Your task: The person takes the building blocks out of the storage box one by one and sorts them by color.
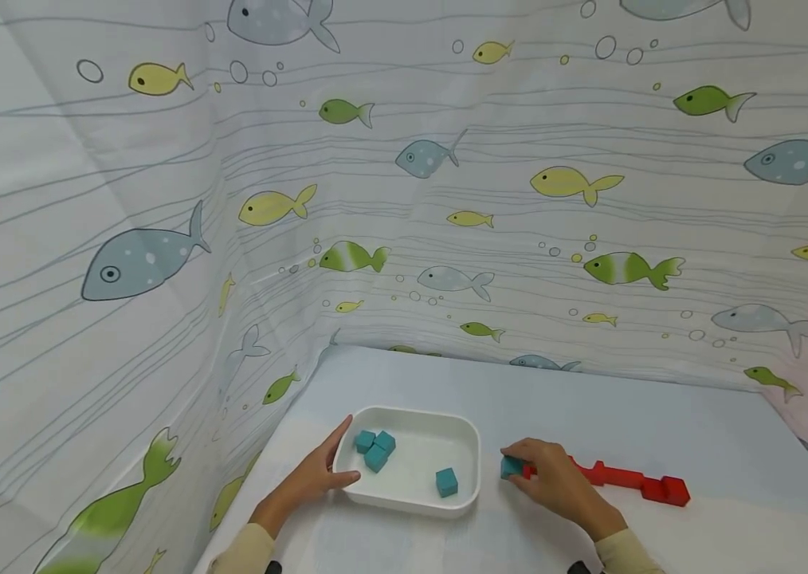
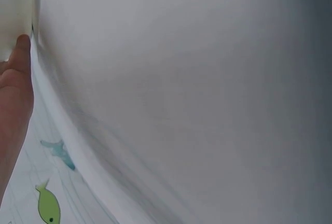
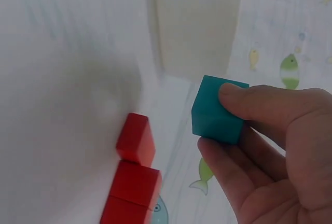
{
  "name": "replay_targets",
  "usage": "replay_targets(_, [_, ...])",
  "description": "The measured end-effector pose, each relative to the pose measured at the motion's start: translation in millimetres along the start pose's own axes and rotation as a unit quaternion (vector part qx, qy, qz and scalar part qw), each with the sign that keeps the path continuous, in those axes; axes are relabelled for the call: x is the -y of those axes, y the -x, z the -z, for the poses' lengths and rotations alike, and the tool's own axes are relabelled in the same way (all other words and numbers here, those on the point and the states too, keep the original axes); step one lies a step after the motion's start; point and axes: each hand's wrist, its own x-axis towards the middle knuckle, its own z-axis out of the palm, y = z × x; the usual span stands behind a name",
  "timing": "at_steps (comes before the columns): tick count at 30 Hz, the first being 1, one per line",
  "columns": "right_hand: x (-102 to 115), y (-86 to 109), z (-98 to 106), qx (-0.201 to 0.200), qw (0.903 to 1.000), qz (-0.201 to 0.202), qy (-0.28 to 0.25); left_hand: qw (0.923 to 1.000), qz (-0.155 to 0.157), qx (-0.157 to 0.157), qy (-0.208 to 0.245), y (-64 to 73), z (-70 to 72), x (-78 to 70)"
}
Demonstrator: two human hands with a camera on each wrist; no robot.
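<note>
My right hand [image 1: 555, 478] pinches a teal cube [image 3: 217, 110] between thumb and fingertips. It is to the right of a white tray [image 1: 414, 504], close to the left end of a row of red blocks [image 1: 621, 477]. At the tray's left near corner is my left hand [image 1: 314, 477], its straight fingers along the outer left side and its thumb spread along the near side. Inside the tray, several teal cubes [image 1: 375, 458] cluster at the left and a single teal cube [image 1: 446, 482] sits near the right wall.
The tray and blocks stand on a pale tabletop [image 1: 404, 379]. A white curtain [image 1: 390, 191] printed with fish rises behind it and along the left side. The right hand covers part of the red row.
</note>
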Motion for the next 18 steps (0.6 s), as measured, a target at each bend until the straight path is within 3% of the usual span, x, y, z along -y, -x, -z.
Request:
replay_targets(10, [-15, 19.6, -16, 0.002, 0.9998, -0.019, -0.006, 0.9999, 0.004, -0.011, -0.008, -1.9, 0.6, -3.0])
replay_targets(18, [-16, 30.0, -20, 0.010, 0.9992, -0.038, -0.001, 1.0000, 0.007, 0.004, -0.001, 0.7, -0.3, -1.5])
